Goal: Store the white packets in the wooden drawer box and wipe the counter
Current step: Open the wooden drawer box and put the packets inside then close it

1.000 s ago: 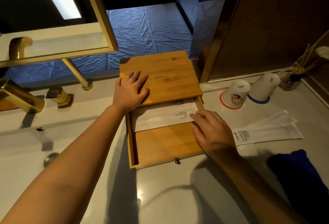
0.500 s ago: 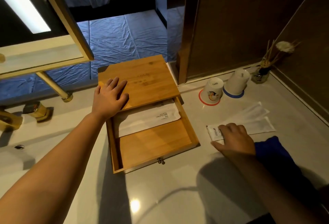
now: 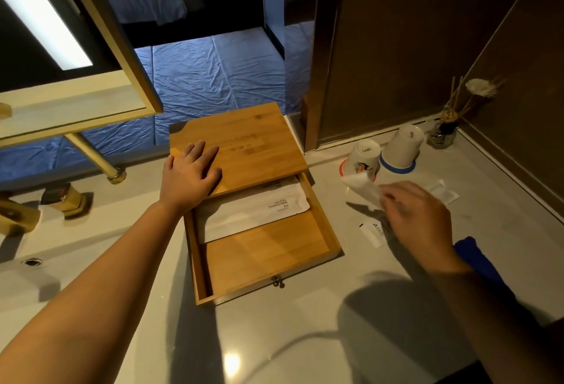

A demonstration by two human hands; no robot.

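Observation:
The wooden drawer box (image 3: 244, 142) stands on the pale counter (image 3: 274, 338), its drawer (image 3: 323, 225) pulled out toward me. One white packet (image 3: 250, 216) printed "BRUSHING TEETH" lies at the drawer's back. My left hand (image 3: 189, 173) rests flat on the box lid with straight fingers. My right hand (image 3: 412, 216) hovers to the right of the drawer and pinches a white packet (image 3: 361, 187), lifted off the counter and blurred. Another white packet (image 3: 370, 232) lies on the counter under that hand, its far end (image 3: 444, 193) showing beyond it.
Two upturned white cups (image 3: 364, 156) (image 3: 403, 147) stand at the back right beside a reed diffuser (image 3: 445, 130). A dark blue cloth (image 3: 476, 258) lies by my right forearm. A sink with a gold tap (image 3: 18, 219) is at the left, under a mirror frame (image 3: 113, 36).
My right hand left the drawer, went right to the packets on the counter and has lifted one. The left hand stayed on the lid. The view swung right.

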